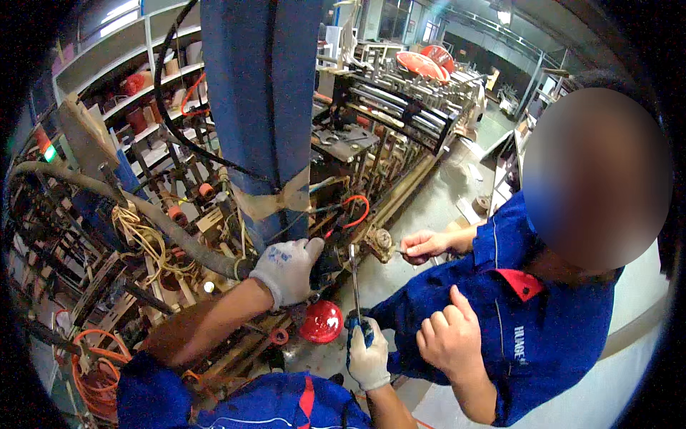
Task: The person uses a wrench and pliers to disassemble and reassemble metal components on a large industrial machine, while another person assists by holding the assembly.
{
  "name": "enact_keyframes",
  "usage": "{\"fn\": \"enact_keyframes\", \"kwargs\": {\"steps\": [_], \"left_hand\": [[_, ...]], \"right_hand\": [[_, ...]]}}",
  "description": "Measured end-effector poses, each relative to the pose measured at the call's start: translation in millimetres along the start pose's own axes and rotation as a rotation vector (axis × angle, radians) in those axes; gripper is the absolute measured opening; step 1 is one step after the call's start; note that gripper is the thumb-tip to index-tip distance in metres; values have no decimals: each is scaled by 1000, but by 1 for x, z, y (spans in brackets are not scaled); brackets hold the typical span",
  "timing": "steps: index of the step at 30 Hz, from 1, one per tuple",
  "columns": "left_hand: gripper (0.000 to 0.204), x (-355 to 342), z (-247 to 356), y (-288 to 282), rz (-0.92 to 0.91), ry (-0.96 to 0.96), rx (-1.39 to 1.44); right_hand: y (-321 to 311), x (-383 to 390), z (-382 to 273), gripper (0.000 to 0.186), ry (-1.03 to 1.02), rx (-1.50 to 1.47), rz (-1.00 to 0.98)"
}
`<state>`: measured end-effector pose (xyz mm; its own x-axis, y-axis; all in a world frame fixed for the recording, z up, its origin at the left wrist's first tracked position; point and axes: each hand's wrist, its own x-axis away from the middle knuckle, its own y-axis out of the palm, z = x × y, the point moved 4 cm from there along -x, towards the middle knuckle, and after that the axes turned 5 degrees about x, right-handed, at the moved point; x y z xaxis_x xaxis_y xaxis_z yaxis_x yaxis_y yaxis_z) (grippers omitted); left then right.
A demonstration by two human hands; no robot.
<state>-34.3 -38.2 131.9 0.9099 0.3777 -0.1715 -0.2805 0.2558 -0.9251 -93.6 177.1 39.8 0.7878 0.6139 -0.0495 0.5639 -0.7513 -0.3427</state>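
My right hand [370, 357], in a white work glove with dark blue on the fingers, is closed round the lower end of a wrench-like tool with a long metal shaft [356, 282]. The shaft points upward, its tip near a dark machine part. Further left, my left hand [286, 268], also gloved, lies against the machine beside the foot of the blue column [261, 93]. Its fingers curl over a dark part [329, 263] and are partly hidden. A worn, round-faced metal fitting [381, 242] sits just right of the tool's tip.
A co-worker in blue stands at right, one bare hand [425, 245] by the metal fitting, the other [451, 332] raised with fingers curled. A shiny red dome [321, 321] lies below my hands. A thick hose [153, 222] and orange tubing [100, 372] run along the left.
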Motion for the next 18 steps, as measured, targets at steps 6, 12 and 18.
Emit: {"fn": "enact_keyframes", "kwargs": {"steps": [6, 12, 18], "left_hand": [[70, 13, -6, 3, -78, 101, 5], [91, 27, -9, 3, -168, 126, 82], [114, 15, 3, -11, -357, -18, 147]], "right_hand": [[1, 22, 5, 14, 75, -27, -15], [4, 45, 7, 14, 128, -74, -47], [11, 53, 17, 13, 92, -20, 3]]}}
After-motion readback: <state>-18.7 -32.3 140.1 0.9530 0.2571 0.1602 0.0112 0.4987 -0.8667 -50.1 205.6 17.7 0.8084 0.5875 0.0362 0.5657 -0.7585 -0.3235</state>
